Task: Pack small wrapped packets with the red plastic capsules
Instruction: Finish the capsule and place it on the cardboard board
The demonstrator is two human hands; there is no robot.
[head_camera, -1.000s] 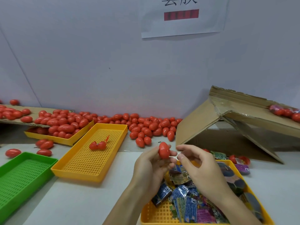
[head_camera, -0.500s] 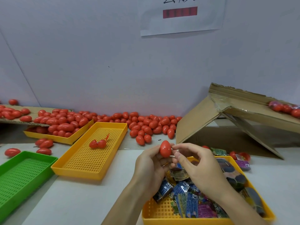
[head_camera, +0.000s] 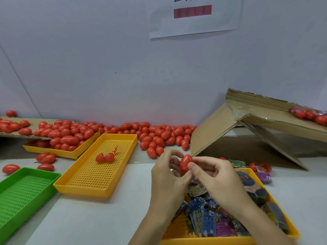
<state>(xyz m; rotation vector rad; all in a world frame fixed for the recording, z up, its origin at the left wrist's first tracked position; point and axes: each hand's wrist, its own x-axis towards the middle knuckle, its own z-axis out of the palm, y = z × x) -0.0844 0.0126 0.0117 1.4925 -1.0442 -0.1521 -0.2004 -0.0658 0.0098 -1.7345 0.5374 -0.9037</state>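
Observation:
A closed red egg-shaped capsule [head_camera: 185, 164] is held upright between both hands above the table. My left hand [head_camera: 166, 175] curls its fingers round the capsule's left side. My right hand [head_camera: 215, 179] pinches its right side with thumb and forefinger. Below my hands a yellow tray [head_camera: 203, 240] holds several small wrapped packets [head_camera: 205, 216], blue, purple and dark. A big pile of red capsules [head_camera: 159, 135] lies along the wall.
A mostly bare yellow mesh tray [head_camera: 99, 174] with an opened capsule [head_camera: 105, 157] stands left of centre. A green tray [head_camera: 19, 193] sits at far left, a capsule-filled yellow tray [head_camera: 53, 151] behind it. A collapsed cardboard box [head_camera: 247, 135] lies at right.
Both hands have shifted slightly right with the capsule. My right hand's thumb and forefinger have closed onto the capsule's right side; the capsule now tilts a little.

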